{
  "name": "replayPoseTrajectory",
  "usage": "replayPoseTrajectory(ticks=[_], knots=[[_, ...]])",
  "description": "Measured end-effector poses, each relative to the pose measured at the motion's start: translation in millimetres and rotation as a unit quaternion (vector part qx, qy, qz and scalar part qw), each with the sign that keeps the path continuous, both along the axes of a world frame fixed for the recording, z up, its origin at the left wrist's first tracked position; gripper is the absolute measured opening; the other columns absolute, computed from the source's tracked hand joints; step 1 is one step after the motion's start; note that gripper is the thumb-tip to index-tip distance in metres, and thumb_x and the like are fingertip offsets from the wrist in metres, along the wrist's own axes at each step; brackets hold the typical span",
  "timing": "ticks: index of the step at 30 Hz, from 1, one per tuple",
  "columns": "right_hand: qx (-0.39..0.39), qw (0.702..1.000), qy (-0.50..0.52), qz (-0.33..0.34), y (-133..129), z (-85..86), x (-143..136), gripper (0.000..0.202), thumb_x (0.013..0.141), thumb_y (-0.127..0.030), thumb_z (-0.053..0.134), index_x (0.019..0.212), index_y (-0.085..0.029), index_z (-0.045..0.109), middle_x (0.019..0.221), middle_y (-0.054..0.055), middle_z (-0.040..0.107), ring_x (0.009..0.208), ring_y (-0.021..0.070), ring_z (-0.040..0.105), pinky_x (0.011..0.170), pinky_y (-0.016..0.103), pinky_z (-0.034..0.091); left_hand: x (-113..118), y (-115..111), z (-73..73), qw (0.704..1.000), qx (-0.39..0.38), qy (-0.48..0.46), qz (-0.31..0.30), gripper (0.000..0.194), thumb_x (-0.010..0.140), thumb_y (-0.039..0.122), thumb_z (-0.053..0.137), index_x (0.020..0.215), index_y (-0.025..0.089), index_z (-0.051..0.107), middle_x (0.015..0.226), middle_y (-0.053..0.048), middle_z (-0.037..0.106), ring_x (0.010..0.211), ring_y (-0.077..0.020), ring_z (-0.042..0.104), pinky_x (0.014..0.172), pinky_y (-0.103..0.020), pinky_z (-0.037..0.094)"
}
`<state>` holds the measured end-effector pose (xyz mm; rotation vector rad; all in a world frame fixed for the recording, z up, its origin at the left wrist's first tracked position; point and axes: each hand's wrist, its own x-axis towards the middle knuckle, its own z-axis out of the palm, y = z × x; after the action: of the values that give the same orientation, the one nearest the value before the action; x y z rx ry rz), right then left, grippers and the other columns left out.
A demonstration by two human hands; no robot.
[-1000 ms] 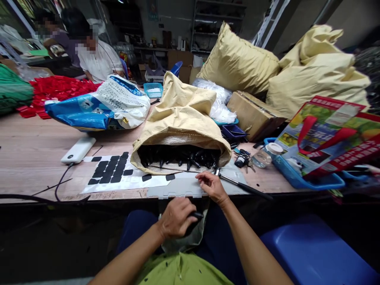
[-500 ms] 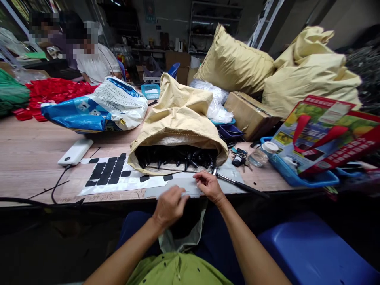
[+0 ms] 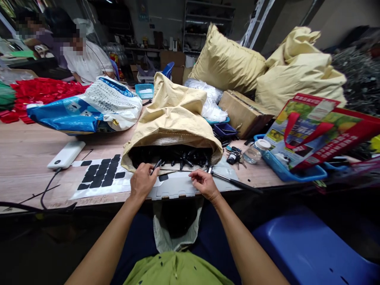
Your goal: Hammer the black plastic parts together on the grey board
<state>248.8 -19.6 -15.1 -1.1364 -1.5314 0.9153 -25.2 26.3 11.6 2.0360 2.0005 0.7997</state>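
My left hand (image 3: 143,181) is at the mouth of a beige cloth sack (image 3: 175,118), its fingers closed on a small, slim black part (image 3: 156,166). Many shiny black pieces (image 3: 185,158) lie inside the sack, their tips showing at the opening. My right hand (image 3: 204,183) hovers over a grey sheet (image 3: 173,188) in front of the sack, thumb and fingers pinched; whatever they hold, if anything, is too small to make out. Beside it lies a hammer-like tool (image 3: 234,182) with a black grip. An open pale bag (image 3: 160,233) hangs at my lap, dark inside.
Left on the table are a white sheet with black stickers (image 3: 102,172), a white power bank (image 3: 65,154) with a cable and a blue-white sack (image 3: 89,107). Keys (image 3: 234,155), a jar (image 3: 257,150) and a blue basket (image 3: 285,168) stand right. Two people sit far left.
My left hand has moved up and left from the table edge to the sack's mouth, where a black part now shows in its fingers. My right hand has barely moved.
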Motion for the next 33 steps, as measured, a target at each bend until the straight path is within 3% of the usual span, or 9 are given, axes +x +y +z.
replayPoseTrajectory(ticks=[5,8,11,14,16,20,25,29,33], knots=[[0.007,1.000,-0.004,-0.015,-1.0,2.2,-4.0,0.025,0.071,-0.019,0.061,0.094,-0.019,0.073,0.083,0.002,0.064,0.071,0.0144,0.060,0.063,0.025,0.048,26.8,-23.8,-7.0,0.981,0.032,-0.079,-0.173,0.014,0.090,0.036,0.067,0.091,0.023,0.066,0.089,-0.002,0.063,0.082,-0.0188,0.061,0.074,-0.029,0.047],[0.021,0.998,0.001,-0.061,-9.9,6.4,-3.6,0.021,0.076,-0.021,0.059,0.093,-0.020,0.071,0.084,0.003,0.063,0.075,0.0159,0.061,0.067,0.027,0.050,47.8,-28.5,-9.7,0.971,0.011,-0.083,-0.224,0.012,0.088,0.032,0.068,0.093,0.023,0.063,0.091,-0.002,0.062,0.079,-0.0186,0.059,0.073,-0.030,0.047],[0.049,0.985,-0.044,-0.158,-25.1,15.5,9.3,0.018,0.082,-0.019,0.057,0.094,-0.021,0.070,0.086,0.003,0.061,0.076,0.0170,0.058,0.071,0.030,0.049,58.4,-26.4,-12.4,0.965,-0.002,-0.085,-0.249,0.013,0.084,0.027,0.071,0.093,0.023,0.062,0.090,-0.002,0.062,0.080,-0.0192,0.058,0.074,-0.031,0.047],[0.087,0.925,-0.224,-0.295,-37.0,25.4,35.8,0.023,0.081,-0.015,0.056,0.097,-0.021,0.072,0.094,0.006,0.064,0.089,0.0222,0.057,0.084,0.036,0.047,59.3,-22.0,-15.5,0.962,-0.003,-0.086,-0.260,0.016,0.081,0.026,0.073,0.093,0.022,0.063,0.089,-0.001,0.063,0.081,-0.0196,0.058,0.077,-0.032,0.046],[0.065,0.876,-0.343,-0.332,-39.4,28.3,55.8,0.028,0.080,-0.017,0.060,0.105,-0.022,0.073,0.102,0.008,0.065,0.098,0.0264,0.055,0.090,0.040,0.044,58.1,-19.8,-17.2,0.961,-0.004,-0.087,-0.263,0.016,0.081,0.027,0.073,0.094,0.022,0.065,0.089,-0.001,0.063,0.079,-0.0189,0.058,0.077,-0.032,0.046],[-0.008,0.851,-0.455,-0.262,-36.2,22.9,85.4,0.022,0.087,-0.028,0.066,0.107,-0.024,0.073,0.103,0.007,0.066,0.099,0.0274,0.054,0.084,0.039,0.042,56.7,-17.5,-18.6,0.958,-0.013,-0.086,-0.273,0.016,0.081,0.030,0.074,0.094,0.023,0.069,0.088,-0.001,0.063,0.082,-0.0189,0.058,0.078,-0.032,0.045],[0.037,0.849,-0.482,-0.212,-43.9,17.8,90.9,0.015,0.095,-0.026,0.058,0.102,-0.022,0.070,0.097,0.007,0.065,0.094,0.0239,0.057,0.080,0.035,0.044,56.0,-16.0,-18.1,0.957,-0.018,-0.083,-0.278,0.014,0.082,0.032,0.075,0.093,0.023,0.072,0.087,-0.002,0.065,0.087,-0.0202,0.059,0.080,-0.033,0.044],[0.068,0.893,-0.391,-0.213,-59.2,25.3,64.5,0.026,0.102,-0.030,0.048,0.119,-0.025,0.067,0.104,0.007,0.064,0.090,0.0213,0.062,0.076,0.032,0.048,55.9,-15.7,-19.3,0.957,-0.016,-0.076,-0.278,0.015,0.082,0.034,0.076,0.093,0.024,0.074,0.085,-0.002,0.066,0.089,-0.0215,0.059,0.082,-0.034,0.044],[0.079,0.940,-0.293,-0.157,-63.9,36.3,21.9,0.029,0.104,-0.031,0.045,0.125,-0.028,0.066,0.105,0.008,0.066,0.097,0.0226,0.064,0.088,0.033,0.051,55.3,-15.3,-22.0,0.957,-0.020,-0.073,-0.281,0.017,0.082,0.037,0.077,0.095,0.025,0.076,0.084,-0.003,0.065,0.089,-0.0220,0.059,0.082,-0.034,0.044]])
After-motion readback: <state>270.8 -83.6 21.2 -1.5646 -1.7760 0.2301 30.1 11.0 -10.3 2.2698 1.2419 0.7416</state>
